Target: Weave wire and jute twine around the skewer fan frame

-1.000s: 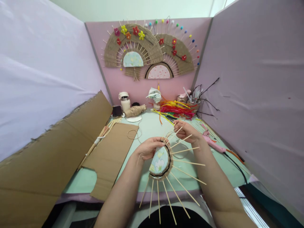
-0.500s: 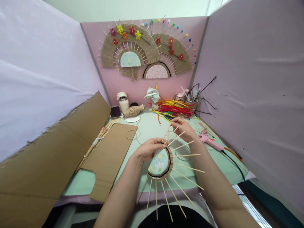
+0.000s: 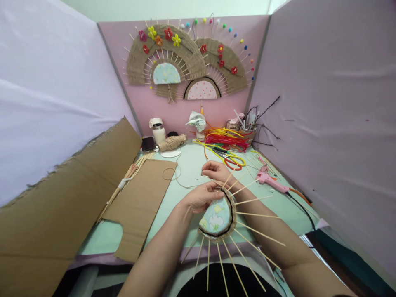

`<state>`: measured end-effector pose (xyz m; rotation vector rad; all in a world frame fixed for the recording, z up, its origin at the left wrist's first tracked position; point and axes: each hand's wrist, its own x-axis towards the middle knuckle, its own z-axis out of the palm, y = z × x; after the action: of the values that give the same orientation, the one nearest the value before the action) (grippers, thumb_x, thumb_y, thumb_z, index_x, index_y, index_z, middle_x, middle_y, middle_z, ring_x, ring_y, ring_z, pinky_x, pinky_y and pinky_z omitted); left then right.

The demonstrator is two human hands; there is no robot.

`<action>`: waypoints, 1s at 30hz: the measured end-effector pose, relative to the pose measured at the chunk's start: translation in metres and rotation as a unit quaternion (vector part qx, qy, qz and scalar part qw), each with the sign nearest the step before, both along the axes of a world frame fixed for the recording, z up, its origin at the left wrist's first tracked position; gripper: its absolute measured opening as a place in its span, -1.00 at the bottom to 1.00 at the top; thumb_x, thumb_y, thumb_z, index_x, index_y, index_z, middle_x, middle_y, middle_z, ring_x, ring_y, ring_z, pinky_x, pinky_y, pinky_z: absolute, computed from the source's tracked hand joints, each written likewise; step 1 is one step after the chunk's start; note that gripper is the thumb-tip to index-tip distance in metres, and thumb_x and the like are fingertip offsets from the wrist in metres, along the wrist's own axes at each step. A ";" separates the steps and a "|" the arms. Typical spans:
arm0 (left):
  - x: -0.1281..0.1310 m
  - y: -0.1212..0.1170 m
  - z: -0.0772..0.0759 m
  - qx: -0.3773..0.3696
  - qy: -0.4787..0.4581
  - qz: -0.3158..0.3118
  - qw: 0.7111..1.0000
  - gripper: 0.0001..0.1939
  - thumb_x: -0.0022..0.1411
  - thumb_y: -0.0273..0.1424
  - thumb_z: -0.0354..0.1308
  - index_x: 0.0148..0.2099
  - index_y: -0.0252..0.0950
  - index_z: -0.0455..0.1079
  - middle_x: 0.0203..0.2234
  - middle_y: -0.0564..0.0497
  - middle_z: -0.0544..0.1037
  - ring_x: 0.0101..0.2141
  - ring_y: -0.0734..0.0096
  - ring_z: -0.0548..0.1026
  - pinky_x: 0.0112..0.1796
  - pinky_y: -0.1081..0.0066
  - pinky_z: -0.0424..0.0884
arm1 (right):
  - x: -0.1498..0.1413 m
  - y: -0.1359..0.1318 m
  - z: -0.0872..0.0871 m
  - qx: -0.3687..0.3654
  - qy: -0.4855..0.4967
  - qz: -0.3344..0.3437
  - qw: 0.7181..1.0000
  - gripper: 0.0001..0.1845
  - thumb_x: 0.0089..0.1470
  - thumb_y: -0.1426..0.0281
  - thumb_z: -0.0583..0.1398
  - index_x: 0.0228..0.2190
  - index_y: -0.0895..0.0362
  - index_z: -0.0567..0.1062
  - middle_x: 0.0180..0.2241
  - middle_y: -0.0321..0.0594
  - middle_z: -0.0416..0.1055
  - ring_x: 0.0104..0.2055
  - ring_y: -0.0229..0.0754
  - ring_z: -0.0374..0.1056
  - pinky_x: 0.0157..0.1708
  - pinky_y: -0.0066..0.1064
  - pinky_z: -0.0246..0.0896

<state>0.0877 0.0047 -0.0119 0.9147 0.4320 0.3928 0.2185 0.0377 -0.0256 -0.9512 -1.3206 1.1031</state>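
My left hand (image 3: 206, 196) grips the upper end of a half-round fan piece (image 3: 216, 218), its thumb on the front face. The piece is covered in pale blue floral cloth, with a black line and a twine-wrapped curved rim. Thin wooden sticks (image 3: 258, 237) radiate from that rim, to the right and down. Behind the top sticks, my right hand (image 3: 216, 170) is closed in a pinch on thin twine, mostly hidden at the fingers. Loose twine (image 3: 177, 179) loops across the table to the left.
A cone of twine (image 3: 172, 142) and a white bottle (image 3: 158, 131) stand at the back. Cardboard (image 3: 148, 198) and bundled sticks (image 3: 123, 183) lie left. Scissors (image 3: 233, 161), pipe cleaners (image 3: 225, 142) and a pink glue gun (image 3: 272, 181) are right. Finished fans (image 3: 167, 53) hang behind.
My right hand has moved left and slightly down, from beyond the stick tips to just above my left hand. The fan piece has shifted slightly right; the scissors' handles now show.
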 end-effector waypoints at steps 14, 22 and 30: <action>0.001 -0.002 0.002 0.044 0.073 0.031 0.996 -0.57 -0.27 -0.32 0.45 -0.32 -0.36 0.41 -0.53 0.06 0.49 -0.55 0.54 0.42 -0.52 0.53 0.23 | 0.064 -0.011 0.029 -0.044 0.212 0.013 0.976 -0.66 -0.20 0.23 0.34 -0.35 0.06 0.41 -0.64 -0.45 0.09 -0.64 -0.40 -0.09 -0.67 -0.51 -0.16; -0.003 0.005 0.001 0.045 0.077 0.062 0.994 -0.55 -0.25 -0.31 0.43 -0.28 -0.35 0.40 -0.52 0.05 0.49 -0.56 0.53 0.42 -0.52 0.52 0.26 | 0.071 -0.016 0.035 -0.009 0.192 -0.051 0.980 -0.67 -0.20 0.14 0.31 -0.40 0.01 0.37 -0.66 -0.44 0.02 -0.62 -0.32 -0.04 -0.63 -0.46 -0.03; -0.008 0.013 0.003 0.077 0.029 0.178 0.981 -0.57 -0.22 -0.30 0.42 -0.27 -0.34 0.42 -0.47 0.05 0.50 -0.50 0.51 0.44 -0.44 0.49 0.32 | 0.067 -0.005 0.025 -0.055 0.198 -0.093 0.974 -0.66 -0.25 0.22 0.37 -0.47 0.07 0.36 -0.67 -0.47 0.05 -0.64 -0.39 -0.04 -0.63 -0.51 -0.05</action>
<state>0.0794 0.0181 -0.0089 1.0028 0.6278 0.7363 0.2854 0.0323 -0.0005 -0.8602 -0.8371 1.1573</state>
